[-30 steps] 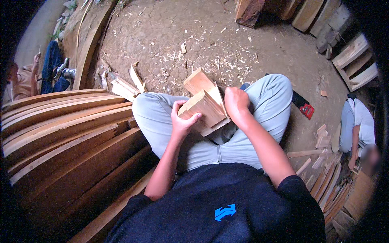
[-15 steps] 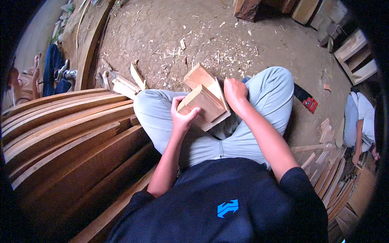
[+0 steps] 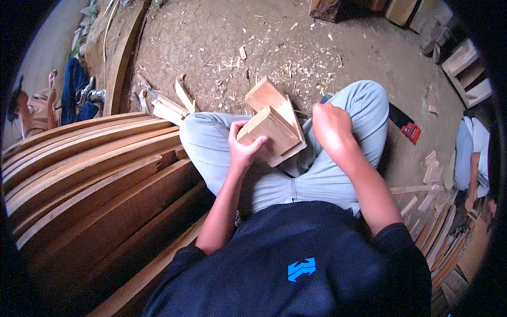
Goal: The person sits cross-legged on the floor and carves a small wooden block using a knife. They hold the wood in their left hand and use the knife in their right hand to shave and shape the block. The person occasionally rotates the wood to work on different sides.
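Note:
A pale wooden piece (image 3: 270,132), made of two thick blocks joined by a thin board, rests tilted over my lap between my crossed legs. Around its near-left block my left hand (image 3: 244,143) is closed, thumb on the near face and fingers over the far side. To the right of the piece and apart from it, my right hand (image 3: 332,126) is curled into a fist above my right thigh. The back of that hand faces up, so whatever it may hold is hidden. A small dark blue thing (image 3: 326,98) shows just beyond it, partly covered.
Long stacked planks (image 3: 90,158) line my left side. Wood shavings (image 3: 274,68) litter the dirt floor ahead. A saw with a red handle (image 3: 411,132) lies beside my right knee. One person (image 3: 39,108) is at far left, another (image 3: 471,153) at right near wood strips (image 3: 441,232).
My right hand has drawn away from the wooden piece, to the right and slightly nearer. My left hand keeps its grip on the piece. The whole view has shifted a little.

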`<state>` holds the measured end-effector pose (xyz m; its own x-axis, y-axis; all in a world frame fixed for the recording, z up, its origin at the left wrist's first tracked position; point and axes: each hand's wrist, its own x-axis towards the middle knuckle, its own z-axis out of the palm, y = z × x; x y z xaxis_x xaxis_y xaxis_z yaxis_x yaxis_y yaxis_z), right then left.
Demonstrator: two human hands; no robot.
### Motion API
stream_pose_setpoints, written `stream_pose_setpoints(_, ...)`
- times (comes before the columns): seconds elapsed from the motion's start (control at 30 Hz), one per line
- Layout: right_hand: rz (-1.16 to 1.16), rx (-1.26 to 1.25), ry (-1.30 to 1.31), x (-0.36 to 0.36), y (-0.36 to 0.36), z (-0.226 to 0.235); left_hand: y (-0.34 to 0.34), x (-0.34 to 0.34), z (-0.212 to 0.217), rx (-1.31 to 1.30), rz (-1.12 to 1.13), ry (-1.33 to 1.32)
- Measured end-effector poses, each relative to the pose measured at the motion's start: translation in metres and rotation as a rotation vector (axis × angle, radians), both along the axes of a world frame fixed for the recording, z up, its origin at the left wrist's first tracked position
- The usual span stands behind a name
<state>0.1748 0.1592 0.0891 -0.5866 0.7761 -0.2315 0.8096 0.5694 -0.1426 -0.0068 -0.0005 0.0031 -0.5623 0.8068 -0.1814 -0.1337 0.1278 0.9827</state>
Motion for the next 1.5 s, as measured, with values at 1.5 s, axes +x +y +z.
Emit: stream_pose_setpoints(1.5, -0.061, -0.042, 0.015, 0.065, -0.077, 0.091, -0.01, 0.0, -0.017, -0.053, 0.102, 0.078)
